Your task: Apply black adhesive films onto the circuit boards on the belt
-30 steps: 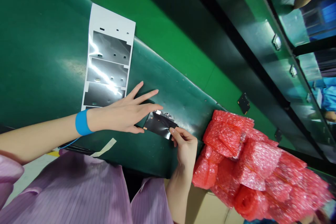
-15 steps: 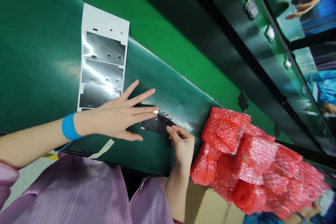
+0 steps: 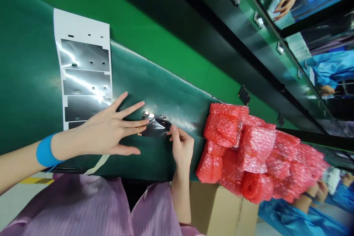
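A small dark shiny panel (image 3: 156, 126) with metal bits along its far edge lies on the dark green mat (image 3: 171, 96). My left hand (image 3: 110, 131), with a blue wrist strap (image 3: 44, 151), lies flat with fingers spread, its fingertips resting on the panel's left end. My right hand (image 3: 181, 145) is closed in a pinch at the panel's right corner. What the pinch holds is too small to make out. A white backing sheet (image 3: 83, 70) with dark film pieces lies to the left of my left hand.
Red bubble-wrap bundles (image 3: 249, 147) are piled at the right on a cardboard box (image 3: 221, 210). A strip of tape (image 3: 95, 166) hangs at the mat's near edge. A conveyor rail (image 3: 262, 25) with small parts runs behind. Other people in blue work at the far right.
The view has swung, so everything sits further left and lower. My hands stay on the dark panel; the left fingers have slid a little over its left end.
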Demonstrator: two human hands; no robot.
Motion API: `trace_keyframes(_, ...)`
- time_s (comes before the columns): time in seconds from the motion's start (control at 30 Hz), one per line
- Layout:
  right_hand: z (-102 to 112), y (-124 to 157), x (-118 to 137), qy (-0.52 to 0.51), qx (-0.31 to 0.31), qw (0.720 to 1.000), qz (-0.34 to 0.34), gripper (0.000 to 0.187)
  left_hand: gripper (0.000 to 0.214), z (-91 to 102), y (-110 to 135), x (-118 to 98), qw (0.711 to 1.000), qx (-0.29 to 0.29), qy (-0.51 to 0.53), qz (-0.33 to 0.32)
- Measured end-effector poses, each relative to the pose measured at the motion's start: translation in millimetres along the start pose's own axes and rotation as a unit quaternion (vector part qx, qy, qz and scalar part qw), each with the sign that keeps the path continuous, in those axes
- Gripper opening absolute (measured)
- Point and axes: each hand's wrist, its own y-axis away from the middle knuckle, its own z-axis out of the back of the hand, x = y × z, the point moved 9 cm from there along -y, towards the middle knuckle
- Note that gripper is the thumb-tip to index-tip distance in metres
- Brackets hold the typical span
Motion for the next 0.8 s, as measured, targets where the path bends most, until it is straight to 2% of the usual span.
trace_keyframes(0.4, -1, 5, -4, -0.031, -0.015, 0.999, 0.019, 0.063, 0.048, 0.8, 3, 3, 1.000, -0.003, 0.010, 0.021)
trace_keyframes(0.47, 6, 4, -6, -0.037, -0.022, 0.999, 0.024, 0.064, 0.048, 0.7, 3, 3, 1.000, -0.015, 0.016, 0.014)
trace_keyframes(0.5, 16, 4, -6, -0.031, -0.042, 0.998, 0.027, 0.065, 0.048, 0.7, 3, 3, 1.000, -0.022, 0.018, 0.011)
trace_keyframes(0.57, 46, 8, -7, 0.000, -0.123, 0.992, 0.037, 0.068, 0.047, -0.3, 3, 5, 0.999, -0.029, 0.021, 0.008)
trace_keyframes(0.63, 73, 20, -3, 0.042, -0.214, 0.974, 0.061, 0.066, 0.048, -1.4, 3, 5, 0.999, -0.033, 0.020, 0.002)
trace_keyframes(0.67, 77, 28, 3, 0.063, -0.241, 0.965, 0.088, 0.063, 0.049, -2.1, 3, 5, 0.999, -0.032, 0.018, -0.001)
trace_keyframes(0.7, 72, 36, 10, 0.086, -0.240, 0.959, 0.128, 0.059, 0.050, -2.7, 4, 4, 0.999, -0.032, 0.016, -0.004)
trace_keyframes(0.73, 56, 44, 20, 0.114, -0.210, 0.954, 0.183, 0.057, 0.052, -3.1, 4, 4, 0.999, -0.033, 0.016, -0.005)
trace_keyframes(0.77, 32, 53, 30, 0.150, -0.161, 0.943, 0.250, 0.056, 0.053, -2.9, 5, 4, 0.999, -0.036, 0.018, -0.005)
trace_keyframes(0.8, -2, 61, 37, 0.204, -0.072, 0.925, 0.313, 0.059, 0.055, -2.8, 5, 4, 0.999, -0.040, 0.024, -0.005)
